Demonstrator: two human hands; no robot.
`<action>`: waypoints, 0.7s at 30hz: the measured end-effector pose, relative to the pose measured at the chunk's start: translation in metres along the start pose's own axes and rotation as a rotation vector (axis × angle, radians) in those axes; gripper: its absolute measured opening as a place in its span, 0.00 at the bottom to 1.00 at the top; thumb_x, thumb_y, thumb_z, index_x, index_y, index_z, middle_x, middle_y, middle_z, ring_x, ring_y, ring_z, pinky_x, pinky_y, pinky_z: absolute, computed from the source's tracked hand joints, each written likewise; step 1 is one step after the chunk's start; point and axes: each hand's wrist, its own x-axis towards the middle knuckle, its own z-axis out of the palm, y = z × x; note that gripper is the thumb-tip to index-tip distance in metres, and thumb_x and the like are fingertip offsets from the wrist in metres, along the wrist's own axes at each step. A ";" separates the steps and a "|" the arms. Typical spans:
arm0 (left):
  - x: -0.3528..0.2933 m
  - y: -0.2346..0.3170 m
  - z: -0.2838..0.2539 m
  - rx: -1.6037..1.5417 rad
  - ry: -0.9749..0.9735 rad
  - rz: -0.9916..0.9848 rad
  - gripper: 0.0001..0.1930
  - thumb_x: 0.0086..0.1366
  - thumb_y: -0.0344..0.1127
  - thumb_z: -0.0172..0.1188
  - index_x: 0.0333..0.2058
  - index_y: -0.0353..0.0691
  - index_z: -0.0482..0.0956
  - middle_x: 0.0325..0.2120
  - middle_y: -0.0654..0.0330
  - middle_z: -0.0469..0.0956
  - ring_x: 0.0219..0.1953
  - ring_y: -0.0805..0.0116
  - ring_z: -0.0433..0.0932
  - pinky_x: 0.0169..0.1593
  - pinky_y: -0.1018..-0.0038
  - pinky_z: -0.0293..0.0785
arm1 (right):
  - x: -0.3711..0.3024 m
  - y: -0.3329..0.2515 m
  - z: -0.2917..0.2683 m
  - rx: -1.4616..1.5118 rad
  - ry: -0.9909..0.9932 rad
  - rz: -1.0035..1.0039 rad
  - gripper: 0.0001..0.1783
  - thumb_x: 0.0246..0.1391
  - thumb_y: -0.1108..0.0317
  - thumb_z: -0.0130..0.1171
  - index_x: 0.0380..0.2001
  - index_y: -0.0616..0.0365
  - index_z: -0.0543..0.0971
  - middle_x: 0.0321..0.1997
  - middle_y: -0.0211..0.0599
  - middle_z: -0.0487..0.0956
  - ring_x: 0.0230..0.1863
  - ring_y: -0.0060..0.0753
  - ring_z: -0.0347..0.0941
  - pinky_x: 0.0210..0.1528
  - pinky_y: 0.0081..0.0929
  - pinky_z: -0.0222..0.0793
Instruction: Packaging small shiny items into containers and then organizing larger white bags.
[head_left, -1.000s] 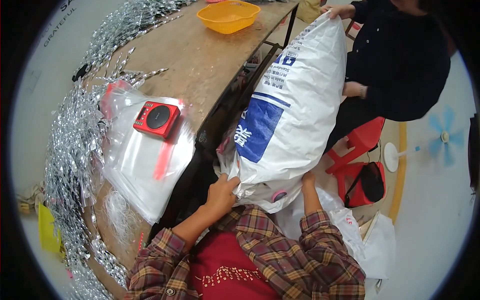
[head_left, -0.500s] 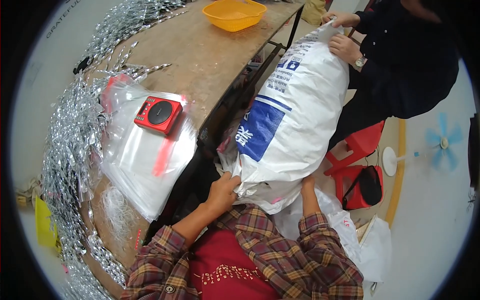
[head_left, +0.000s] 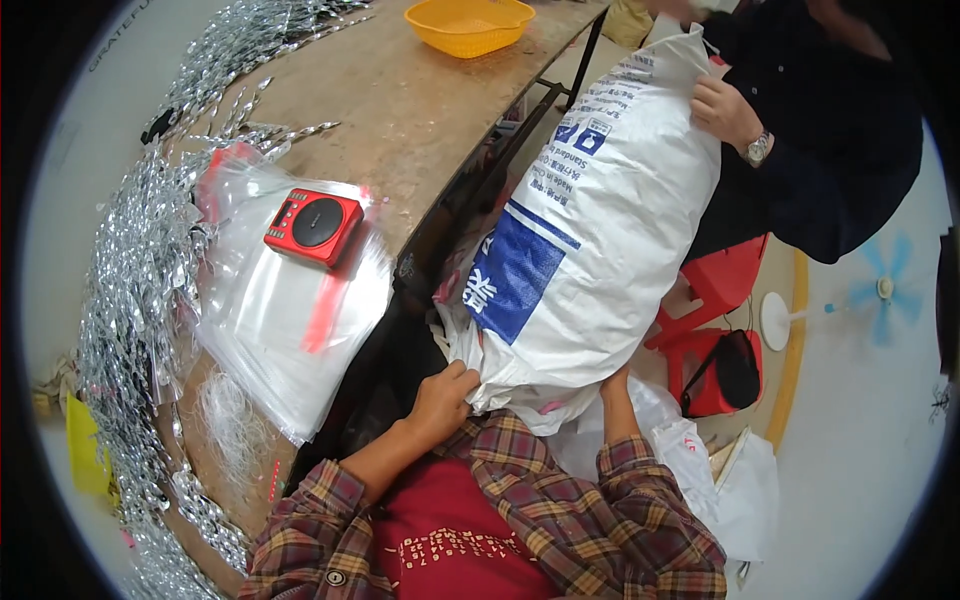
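Note:
A large, full white woven sack [head_left: 625, 250] with blue print slants away from me, its near end against my lap. My left hand [head_left: 443, 400] is closed on the gathered edge at the sack's near left corner. At its near right side my right hand [head_left: 616, 388] reaches against the sack; the fingers are hidden behind it. Across from me a person in dark clothes has one hand [head_left: 727, 112] on the far right side of the sack. That person's other hand, blurred, is at the sack's far end.
On the brown table [head_left: 350, 100] at left lie clear plastic bags [head_left: 270, 340], a red radio [head_left: 313, 228], silver tinsel strands [head_left: 140, 280] and a yellow basket [head_left: 470, 28]. Red stools [head_left: 725, 275], a black pouch [head_left: 730, 370] and a blue fan [head_left: 882, 288] stand at right.
The sack's far end has shifted up and to the right. The other person's hands have moved apart, one going along the side. My hands have stayed nearly in place.

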 end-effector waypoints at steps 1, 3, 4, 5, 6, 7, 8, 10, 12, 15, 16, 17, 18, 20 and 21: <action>0.000 0.000 -0.001 0.000 0.007 -0.005 0.12 0.42 0.20 0.53 0.29 0.39 0.69 0.26 0.52 0.67 0.29 0.47 0.71 0.31 0.59 0.69 | -0.002 0.000 0.000 -0.003 -0.002 -0.005 0.25 0.58 0.60 0.38 0.55 0.64 0.65 0.54 0.42 0.71 0.51 0.40 0.69 0.51 0.34 0.66; -0.002 -0.001 -0.001 -0.002 0.019 -0.010 0.11 0.42 0.20 0.53 0.28 0.39 0.69 0.26 0.53 0.67 0.29 0.48 0.71 0.31 0.59 0.69 | -0.004 -0.001 -0.001 -0.030 0.020 0.004 0.25 0.58 0.61 0.38 0.55 0.63 0.66 0.53 0.42 0.71 0.51 0.40 0.69 0.51 0.34 0.66; -0.003 -0.001 -0.001 -0.032 0.038 -0.010 0.11 0.42 0.20 0.52 0.28 0.39 0.69 0.25 0.53 0.67 0.29 0.48 0.71 0.30 0.59 0.69 | -0.002 0.000 -0.002 -0.030 0.018 -0.001 0.25 0.58 0.61 0.38 0.55 0.63 0.66 0.53 0.42 0.71 0.51 0.40 0.69 0.51 0.34 0.66; -0.003 -0.001 -0.001 -0.062 0.056 -0.010 0.11 0.42 0.20 0.52 0.28 0.39 0.69 0.25 0.53 0.67 0.28 0.48 0.71 0.30 0.59 0.68 | -0.001 0.001 -0.003 -0.021 0.018 0.001 0.25 0.58 0.61 0.38 0.54 0.64 0.66 0.53 0.42 0.71 0.51 0.40 0.69 0.50 0.34 0.66; -0.003 -0.002 -0.001 -0.063 0.058 -0.007 0.11 0.42 0.20 0.52 0.28 0.39 0.69 0.25 0.53 0.67 0.28 0.48 0.71 0.30 0.59 0.68 | 0.001 0.002 -0.005 -0.011 0.018 0.004 0.25 0.58 0.61 0.38 0.54 0.64 0.66 0.53 0.42 0.71 0.51 0.40 0.69 0.50 0.34 0.66; -0.003 -0.003 -0.001 -0.053 0.064 0.002 0.11 0.42 0.20 0.52 0.28 0.39 0.69 0.25 0.53 0.67 0.28 0.48 0.71 0.30 0.59 0.68 | 0.000 0.002 -0.004 -0.013 0.014 0.003 0.25 0.58 0.61 0.38 0.54 0.64 0.66 0.53 0.42 0.71 0.51 0.40 0.69 0.50 0.34 0.66; -0.003 -0.004 0.000 -0.043 0.069 0.011 0.11 0.42 0.20 0.52 0.28 0.39 0.69 0.25 0.53 0.67 0.28 0.48 0.71 0.30 0.59 0.68 | -0.001 0.002 -0.004 -0.059 0.017 0.003 0.25 0.58 0.61 0.38 0.54 0.64 0.66 0.53 0.42 0.71 0.51 0.40 0.69 0.50 0.34 0.66; -0.002 -0.003 -0.001 -0.061 0.083 -0.003 0.10 0.43 0.19 0.52 0.27 0.38 0.70 0.25 0.53 0.68 0.28 0.48 0.71 0.30 0.60 0.67 | 0.001 0.003 -0.007 -0.105 0.022 0.000 0.25 0.58 0.61 0.38 0.54 0.64 0.66 0.53 0.42 0.71 0.51 0.41 0.69 0.50 0.34 0.66; -0.002 -0.002 0.000 -0.083 0.091 -0.012 0.10 0.43 0.19 0.52 0.27 0.38 0.70 0.24 0.53 0.69 0.29 0.49 0.71 0.30 0.62 0.67 | 0.007 0.005 -0.015 -0.069 0.005 0.006 0.25 0.58 0.61 0.38 0.55 0.63 0.65 0.53 0.43 0.71 0.51 0.41 0.69 0.51 0.34 0.66; -0.002 -0.002 0.001 -0.099 0.095 0.011 0.10 0.43 0.19 0.52 0.26 0.37 0.70 0.25 0.53 0.69 0.29 0.49 0.71 0.29 0.62 0.67 | 0.005 0.003 -0.018 -0.035 -0.007 -0.051 0.25 0.59 0.59 0.38 0.56 0.61 0.63 0.55 0.42 0.69 0.52 0.41 0.69 0.52 0.34 0.66; -0.003 0.000 0.000 -0.099 0.085 0.010 0.09 0.43 0.19 0.52 0.26 0.37 0.70 0.25 0.54 0.69 0.29 0.49 0.71 0.29 0.62 0.67 | 0.002 0.000 -0.019 -0.041 -0.002 -0.045 0.25 0.59 0.59 0.38 0.56 0.61 0.63 0.55 0.42 0.69 0.52 0.41 0.69 0.52 0.34 0.66; -0.005 0.001 0.000 -0.099 0.074 0.008 0.09 0.43 0.19 0.53 0.26 0.37 0.70 0.24 0.54 0.69 0.29 0.49 0.71 0.29 0.62 0.67 | 0.002 -0.004 -0.018 -0.012 -0.063 -0.051 0.26 0.59 0.57 0.38 0.57 0.60 0.62 0.56 0.42 0.68 0.53 0.40 0.68 0.52 0.35 0.66; -0.006 0.002 0.000 -0.104 0.068 -0.003 0.09 0.43 0.19 0.53 0.26 0.37 0.70 0.24 0.54 0.69 0.29 0.49 0.71 0.29 0.62 0.67 | 0.000 -0.007 -0.018 0.016 -0.123 -0.055 0.27 0.60 0.56 0.38 0.58 0.59 0.61 0.57 0.42 0.67 0.54 0.39 0.67 0.53 0.35 0.66; -0.002 0.006 0.000 -0.114 0.067 0.033 0.08 0.44 0.21 0.53 0.26 0.37 0.71 0.24 0.54 0.69 0.29 0.50 0.72 0.29 0.63 0.67 | 0.013 -0.017 -0.043 0.023 -0.200 -0.094 0.28 0.60 0.54 0.38 0.59 0.59 0.60 0.58 0.42 0.65 0.55 0.39 0.66 0.53 0.36 0.66; 0.001 0.010 -0.001 -0.133 0.059 0.031 0.08 0.44 0.21 0.53 0.26 0.37 0.71 0.24 0.54 0.69 0.29 0.50 0.72 0.29 0.63 0.67 | 0.018 -0.021 -0.057 0.037 -0.291 -0.131 0.29 0.60 0.52 0.38 0.59 0.59 0.59 0.59 0.42 0.64 0.55 0.39 0.66 0.54 0.36 0.66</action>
